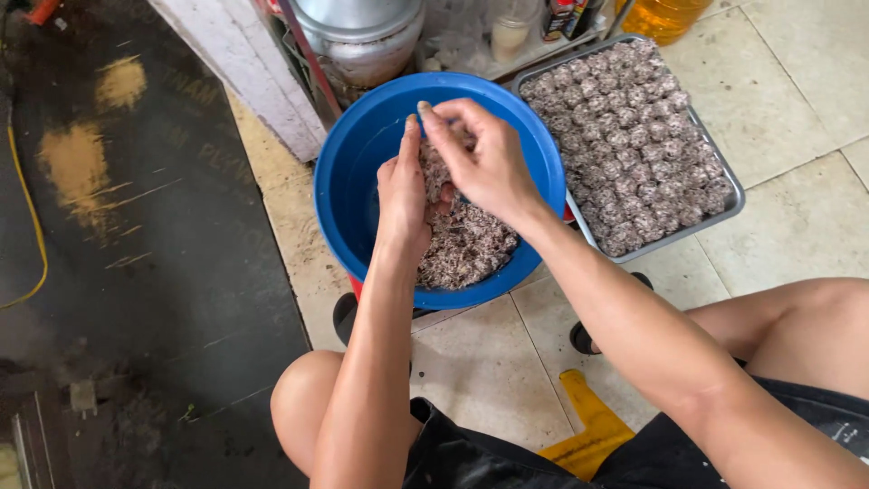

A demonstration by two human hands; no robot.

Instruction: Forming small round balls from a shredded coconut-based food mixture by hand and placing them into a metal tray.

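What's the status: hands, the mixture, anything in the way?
Left hand cupping a clump of speckled mixture over the blue basin. Right hand pressing onto it. Tray of formed balls alongside, nothing blocking.

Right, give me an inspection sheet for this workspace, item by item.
Surface: pale tiled floor, dark mat at left.
Job's things: blue basin of brownish shredded mixture; metal tray packed with rolled balls.
Clutter: metal pot, bottle of amber liquid, yellow stool.
Grippers: left hand and right hand press a lump of mixture between them.
Cables: yellow cord at left edge.
Surroundings: white post.
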